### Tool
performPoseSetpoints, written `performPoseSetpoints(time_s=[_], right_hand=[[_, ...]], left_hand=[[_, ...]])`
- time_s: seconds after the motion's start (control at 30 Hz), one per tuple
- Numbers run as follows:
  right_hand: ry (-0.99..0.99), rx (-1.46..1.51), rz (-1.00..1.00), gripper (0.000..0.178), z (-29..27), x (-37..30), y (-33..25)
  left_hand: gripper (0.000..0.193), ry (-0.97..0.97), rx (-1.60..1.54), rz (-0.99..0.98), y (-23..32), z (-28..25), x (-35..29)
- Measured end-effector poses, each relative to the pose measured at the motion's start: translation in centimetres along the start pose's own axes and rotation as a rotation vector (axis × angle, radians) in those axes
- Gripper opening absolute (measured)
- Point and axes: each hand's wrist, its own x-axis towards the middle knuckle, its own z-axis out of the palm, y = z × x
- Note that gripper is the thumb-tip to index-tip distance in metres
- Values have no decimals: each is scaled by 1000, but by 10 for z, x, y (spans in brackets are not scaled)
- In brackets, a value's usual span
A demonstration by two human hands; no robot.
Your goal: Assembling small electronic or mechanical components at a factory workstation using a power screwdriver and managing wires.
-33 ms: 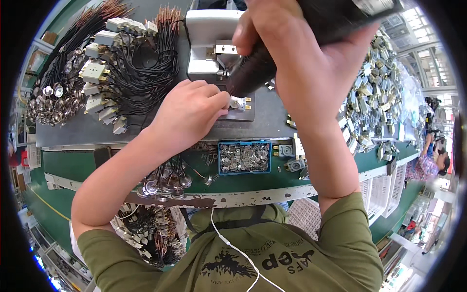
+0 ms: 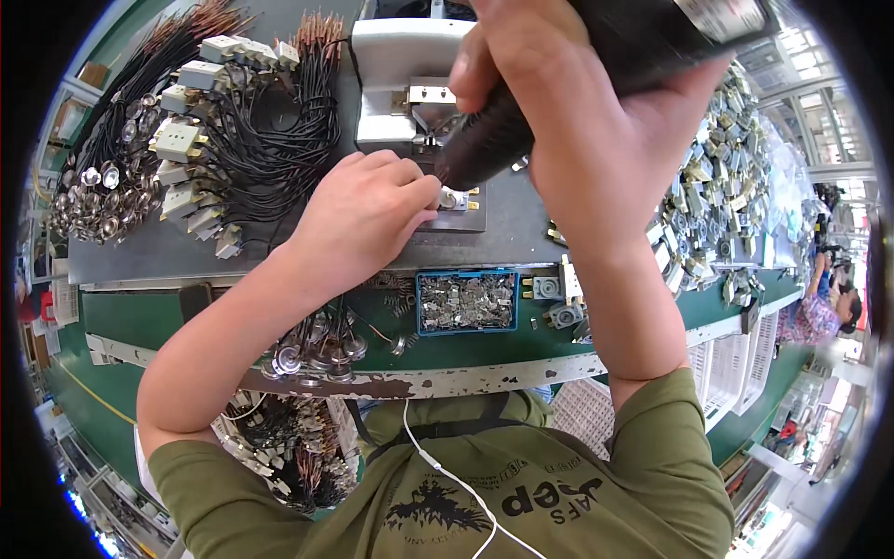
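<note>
My right hand (image 2: 596, 130) is wrapped round a black power screwdriver (image 2: 652, 47), whose body slants down to the left. The nose of the screwdriver comes down right over a small white connector block (image 2: 453, 199) with brass terminals. The tip itself is hidden, so contact cannot be told. My left hand (image 2: 372, 200) is closed, its fingertips pinching the left side of that block. The block lies on a flat metal plate (image 2: 456, 222) in front of a white bench fixture (image 2: 400, 56) with a metal clamp.
Finished-looking white connectors with black wires (image 2: 279, 140) lie left, beside round metal caps (image 2: 107, 210). A blue tray (image 2: 467, 331) of small metal clips sits near the bench edge. Loose connectors (image 2: 717, 177) are heaped right. Another person (image 2: 819, 312) is far right.
The screwdriver and my right hand have shifted very slightly, its nose a little further over the block. My left hand stays almost still on the block.
</note>
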Motion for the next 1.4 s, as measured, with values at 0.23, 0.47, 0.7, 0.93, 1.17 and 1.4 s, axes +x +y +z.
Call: performPoseSetpoints(time_s=[0.23, 0.47, 0.7, 0.93, 1.17, 1.4], right_hand=[[-29, 240, 150, 65, -4, -16, -6], [-48, 225, 29, 80, -4, -18, 13], [-129, 169, 18, 87, 6, -3, 14], [-332, 190, 45, 83, 2, 5, 24], [-218, 125, 45, 81, 6, -12, 21], [-208, 120, 55, 83, 9, -12, 22]], left_hand=[[10, 56, -47, -59, 0, 2, -7], [10, -70, -140, -189, -1, 0, -7], [13, -30, -165, -207, -1, 2, -7], [24, -168, -344, -474, 2, -5, 1], [31, -217, -85, -237, -19, 11, -7], [33, -187, -189, -221, -23, 14, -4]])
